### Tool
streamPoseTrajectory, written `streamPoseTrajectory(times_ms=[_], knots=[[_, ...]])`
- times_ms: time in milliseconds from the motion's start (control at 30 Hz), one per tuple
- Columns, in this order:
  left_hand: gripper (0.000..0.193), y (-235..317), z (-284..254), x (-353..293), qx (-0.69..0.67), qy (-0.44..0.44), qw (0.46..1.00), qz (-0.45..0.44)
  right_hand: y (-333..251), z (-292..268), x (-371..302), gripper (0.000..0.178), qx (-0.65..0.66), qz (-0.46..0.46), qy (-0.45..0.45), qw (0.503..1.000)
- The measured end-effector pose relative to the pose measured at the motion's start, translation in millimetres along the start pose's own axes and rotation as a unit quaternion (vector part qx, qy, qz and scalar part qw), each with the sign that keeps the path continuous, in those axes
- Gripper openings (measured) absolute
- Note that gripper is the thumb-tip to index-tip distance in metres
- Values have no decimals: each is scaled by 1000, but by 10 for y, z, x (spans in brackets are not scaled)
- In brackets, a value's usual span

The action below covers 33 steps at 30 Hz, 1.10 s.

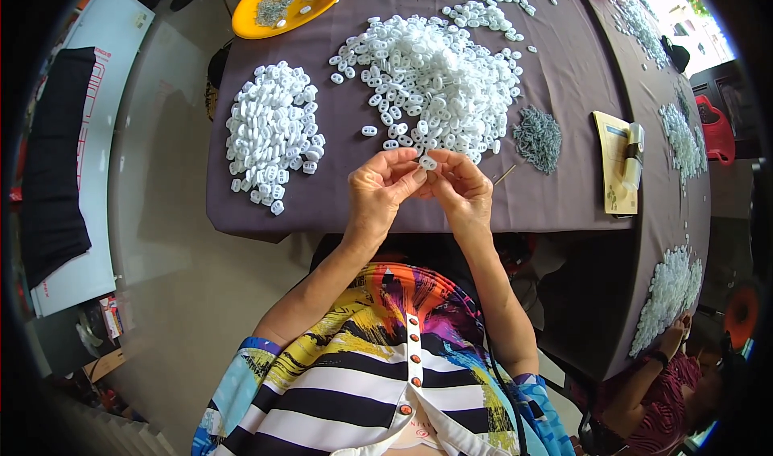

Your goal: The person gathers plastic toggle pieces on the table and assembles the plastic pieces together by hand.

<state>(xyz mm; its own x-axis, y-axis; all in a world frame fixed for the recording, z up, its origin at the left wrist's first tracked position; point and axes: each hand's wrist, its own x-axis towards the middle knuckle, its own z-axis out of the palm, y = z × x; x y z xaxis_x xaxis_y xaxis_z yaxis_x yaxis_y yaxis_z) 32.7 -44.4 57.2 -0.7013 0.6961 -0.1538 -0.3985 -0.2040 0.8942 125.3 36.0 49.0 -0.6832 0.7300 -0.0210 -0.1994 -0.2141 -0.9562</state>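
A small white oval plastic piece with two holes, like a cord lock (427, 163), is pinched between my two hands just above the table's near edge. My left hand (382, 186) has its thumb and forefinger closed on the piece's left side. From the other side the fingers of my right hand (463, 190) close on it too; whether they hold a second small part cannot be made out. Right behind my fingers spreads a large heap of loose white oval pieces (439, 77). Beside my right hand are a pile of small grey springs (537, 140) and a thin pointed rod (505, 174).
A separate white heap (272, 126) lies left on the brown-covered table (346, 202). A yellow plate (326, 5) with small grey parts stands far left. A yellow booklet (613, 154) and clear roll (634, 156) lie right. Another person (652, 400) works at the lower right.
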Motion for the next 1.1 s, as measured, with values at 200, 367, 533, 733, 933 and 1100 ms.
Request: streamPoseTrajectory(times_ms=[200,367,533,733,933,1100], knots=[[23,139,-99,204,139,-127,977,-101,-35,-62,-28,27,-35,20,-19,999],[20,143,-51,198,150,-133,973,-112,-24,-29,-24,31,-3,9,6,1000],[19,49,-66,180,163,-127,972,-110,-24,-37,-21,37,-34,10,25,999],[20,40,-74,192,191,-135,968,-96,-13,-32,-11,37,-54,10,31,998],[20,103,-5,175,134,-127,973,-141,27,-31,-57,31,-21,-10,29,999],[20,103,0,187,146,-119,973,-131,37,-51,-48,30,-20,-10,-2,1000]])
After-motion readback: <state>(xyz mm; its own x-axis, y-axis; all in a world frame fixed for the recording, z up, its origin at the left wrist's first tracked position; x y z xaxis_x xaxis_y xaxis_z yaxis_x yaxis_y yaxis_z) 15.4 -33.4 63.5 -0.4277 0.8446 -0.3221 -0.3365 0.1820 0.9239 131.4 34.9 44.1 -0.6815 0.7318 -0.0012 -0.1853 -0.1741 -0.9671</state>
